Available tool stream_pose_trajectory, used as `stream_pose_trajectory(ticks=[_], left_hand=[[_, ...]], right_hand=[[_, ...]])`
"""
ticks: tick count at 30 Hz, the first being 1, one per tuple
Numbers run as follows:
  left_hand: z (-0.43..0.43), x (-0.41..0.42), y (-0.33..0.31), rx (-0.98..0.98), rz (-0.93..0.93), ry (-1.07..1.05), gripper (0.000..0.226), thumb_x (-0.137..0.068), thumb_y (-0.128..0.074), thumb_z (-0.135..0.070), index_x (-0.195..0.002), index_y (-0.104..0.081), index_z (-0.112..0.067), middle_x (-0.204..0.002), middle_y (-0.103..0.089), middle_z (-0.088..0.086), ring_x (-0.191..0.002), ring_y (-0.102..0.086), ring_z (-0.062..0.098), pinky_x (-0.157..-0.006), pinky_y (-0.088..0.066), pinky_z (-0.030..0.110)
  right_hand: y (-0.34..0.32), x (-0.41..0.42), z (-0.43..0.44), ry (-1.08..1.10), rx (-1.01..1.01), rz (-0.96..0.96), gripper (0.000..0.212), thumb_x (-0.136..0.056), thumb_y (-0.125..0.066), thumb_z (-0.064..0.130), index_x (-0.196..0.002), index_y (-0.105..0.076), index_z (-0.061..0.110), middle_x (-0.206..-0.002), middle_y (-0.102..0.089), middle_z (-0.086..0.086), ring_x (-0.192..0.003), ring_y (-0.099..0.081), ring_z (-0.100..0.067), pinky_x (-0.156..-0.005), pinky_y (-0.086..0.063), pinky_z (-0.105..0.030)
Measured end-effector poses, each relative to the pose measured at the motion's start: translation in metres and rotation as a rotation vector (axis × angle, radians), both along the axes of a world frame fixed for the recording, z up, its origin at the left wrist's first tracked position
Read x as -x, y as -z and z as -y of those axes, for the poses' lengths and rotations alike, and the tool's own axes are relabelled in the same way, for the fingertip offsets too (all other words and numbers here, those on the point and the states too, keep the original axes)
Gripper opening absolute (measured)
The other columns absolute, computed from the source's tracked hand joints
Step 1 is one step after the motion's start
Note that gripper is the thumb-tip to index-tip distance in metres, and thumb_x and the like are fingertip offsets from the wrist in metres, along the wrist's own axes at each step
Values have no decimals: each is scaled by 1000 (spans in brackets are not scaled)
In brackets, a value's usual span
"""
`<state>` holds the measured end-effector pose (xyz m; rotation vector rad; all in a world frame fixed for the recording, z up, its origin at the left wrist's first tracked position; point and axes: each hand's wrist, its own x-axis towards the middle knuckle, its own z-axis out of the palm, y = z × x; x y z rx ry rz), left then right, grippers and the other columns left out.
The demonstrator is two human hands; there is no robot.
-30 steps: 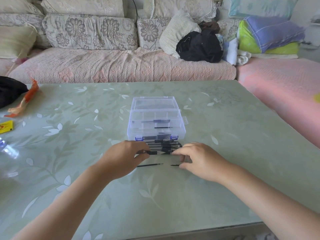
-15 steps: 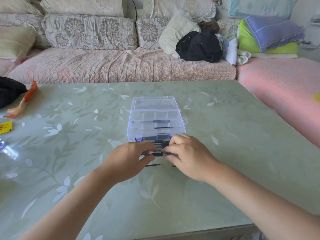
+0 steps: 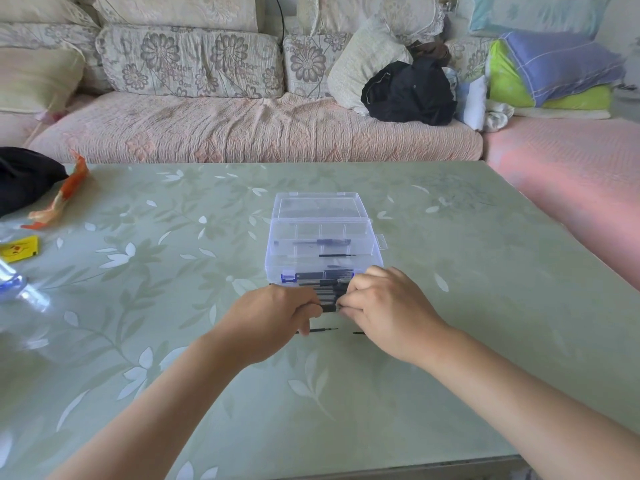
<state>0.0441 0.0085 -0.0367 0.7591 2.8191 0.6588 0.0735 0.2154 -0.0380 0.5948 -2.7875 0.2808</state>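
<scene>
A clear plastic organiser box (image 3: 322, 233) with blue latches stands in the middle of the green table (image 3: 450, 271), its lid open toward the sofa. A few dark pens lie inside it. Just in front of the box lies a row of black pens (image 3: 329, 292). My left hand (image 3: 266, 320) and my right hand (image 3: 384, 306) meet over the nearest pen, each pinching one end of it. A thin black refill (image 3: 320, 330) lies on the table under my hands.
At the table's left edge are a black bag (image 3: 24, 174), an orange wrapper (image 3: 59, 199), a yellow packet (image 3: 19, 249) and a clear bottle (image 3: 20, 289). A sofa (image 3: 242, 126) with cushions and a black garment (image 3: 408, 91) runs behind the table.
My right hand has moved left and forward onto the pens, closing the gap to my left hand. Both hands now pinch the same pen.
</scene>
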Motion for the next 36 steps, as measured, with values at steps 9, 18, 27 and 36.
stream_pose_trajectory(ticks=[9, 18, 27, 36], left_hand=[[1, -4, -6, 27, -116, -11, 13, -95, -50, -42, -96, -58, -33, -83, -66, -12, -74, -57, 10, -67, -46, 26], [1, -4, -3, 38, -145, -12, 22, -98, -45, -44, -93, -62, -31, -73, -57, -10, -74, -54, 12, -66, -43, 27], [3, 1, -3, 31, -130, -15, 20, -99, -43, -43, -94, -60, -34, -66, -52, -12, -69, -50, 13, -56, -35, 22], [6, 0, -5, 45, -192, 38, 11, -96, -49, -45, -106, -51, -40, -72, -59, -10, -66, -52, 14, -60, -40, 26]], right_hand=[[-5, 0, 2, 7, 7, 76, 22, -87, -53, 36, -85, -74, 29, -77, -58, 9, -75, -49, -19, -68, -45, -35], [-10, 2, 1, 26, 147, 180, 11, -88, -65, 35, -93, -74, 33, -87, -63, 14, -84, -53, -10, -77, -41, -27], [-12, 5, 4, 43, 192, 190, 11, -86, -66, 39, -92, -72, 33, -86, -63, 17, -84, -52, -5, -78, -42, -26], [-13, 8, 7, 67, 154, 182, 12, -83, -69, 37, -95, -71, 33, -83, -61, 15, -84, -52, -11, -78, -40, -29]])
